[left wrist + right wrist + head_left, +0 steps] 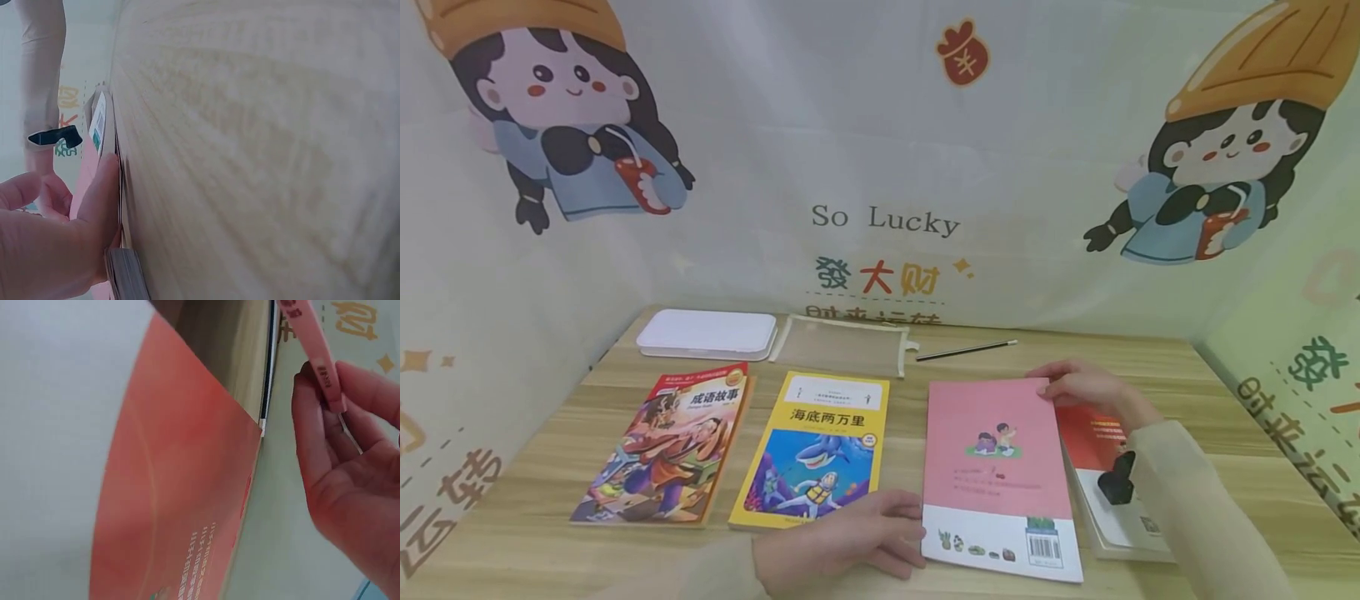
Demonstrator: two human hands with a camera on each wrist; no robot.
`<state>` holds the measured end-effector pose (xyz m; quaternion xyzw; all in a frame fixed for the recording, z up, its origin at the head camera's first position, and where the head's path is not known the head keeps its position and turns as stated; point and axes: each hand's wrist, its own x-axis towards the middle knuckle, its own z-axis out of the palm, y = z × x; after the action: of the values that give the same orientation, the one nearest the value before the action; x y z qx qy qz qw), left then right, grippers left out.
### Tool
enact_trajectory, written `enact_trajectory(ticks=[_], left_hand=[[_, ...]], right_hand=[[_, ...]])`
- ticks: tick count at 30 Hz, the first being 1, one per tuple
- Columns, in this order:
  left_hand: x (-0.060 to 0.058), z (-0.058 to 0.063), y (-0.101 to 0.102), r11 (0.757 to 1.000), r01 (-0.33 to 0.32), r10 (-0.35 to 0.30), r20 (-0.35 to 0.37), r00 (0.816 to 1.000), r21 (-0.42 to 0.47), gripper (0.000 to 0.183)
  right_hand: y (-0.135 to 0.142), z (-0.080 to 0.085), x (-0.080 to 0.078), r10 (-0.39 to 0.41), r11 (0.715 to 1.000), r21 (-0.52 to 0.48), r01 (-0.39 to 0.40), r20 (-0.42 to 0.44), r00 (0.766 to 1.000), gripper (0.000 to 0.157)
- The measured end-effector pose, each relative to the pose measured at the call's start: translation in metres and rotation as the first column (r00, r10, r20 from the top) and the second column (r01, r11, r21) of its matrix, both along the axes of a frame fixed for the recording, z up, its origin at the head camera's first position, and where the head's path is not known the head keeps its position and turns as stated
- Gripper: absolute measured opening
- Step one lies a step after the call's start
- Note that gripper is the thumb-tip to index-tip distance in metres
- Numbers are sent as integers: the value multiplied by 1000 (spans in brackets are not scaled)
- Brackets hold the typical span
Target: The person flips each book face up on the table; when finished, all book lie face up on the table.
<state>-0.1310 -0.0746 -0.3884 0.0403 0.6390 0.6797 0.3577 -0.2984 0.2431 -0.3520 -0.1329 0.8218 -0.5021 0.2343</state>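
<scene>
A pink book (992, 450) with a white lower band and a barcode lies back cover up, tilted off the table at its right side. At its upper right corner my right hand (1086, 387) pinches the edge between thumb and fingers; the right wrist view shows this pinched pink edge (319, 362) from the side. My left hand (850, 537) touches the book's lower left edge with its fingers fairly straight, the thumb (19, 190) held apart. Just right of the pink book, a red and white book (1108, 517) lies under my right forearm, partly hidden.
To the left lie a yellow book (820, 400) with a shark cover and a colourful storybook (662, 450). Along the back are a white case (706, 333), a mesh zip pouch (842, 343) and a black pencil-like stick (966, 350). A printed cloth encloses the wooden table.
</scene>
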Motion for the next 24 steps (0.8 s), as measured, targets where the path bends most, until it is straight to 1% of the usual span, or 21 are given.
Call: enact_trajectory(ticks=[3, 6, 9, 13, 15, 18, 20, 24], left_hand=[[1, -3, -1, 1000, -13, 13, -7, 1000, 29, 53], [1, -4, 0, 998, -24, 25, -8, 1000, 54, 53], [2, -3, 1, 997, -48, 49, -9, 999, 62, 52], [2, -3, 3, 995, -82, 83, -7, 997, 50, 52], [2, -4, 4, 995, -87, 87, -1, 996, 43, 51], [3, -7, 5, 995, -88, 89, 1, 996, 49, 50], [3, -7, 5, 995, -83, 84, -3, 996, 46, 49], [4, -7, 6, 996, -73, 75, -34, 997, 57, 46]], right_hand=[[4, 2, 0, 44, 998, -53, -44, 12, 999, 42], [7, 4, 1, 83, 990, -118, -82, 4, 997, 42], [10, 4, 0, 84, 978, -192, -83, -3, 996, 38], [13, 2, -1, 54, 959, -279, -50, 7, 999, 28], [14, 1, -1, 48, 949, -311, -44, 6, 999, 28], [14, -1, -2, 36, 945, -326, -34, 0, 999, 28], [14, -2, -2, 24, 947, -320, -25, -8, 1000, 27], [13, -3, -2, -6, 952, -305, 2, -11, 1000, 25]])
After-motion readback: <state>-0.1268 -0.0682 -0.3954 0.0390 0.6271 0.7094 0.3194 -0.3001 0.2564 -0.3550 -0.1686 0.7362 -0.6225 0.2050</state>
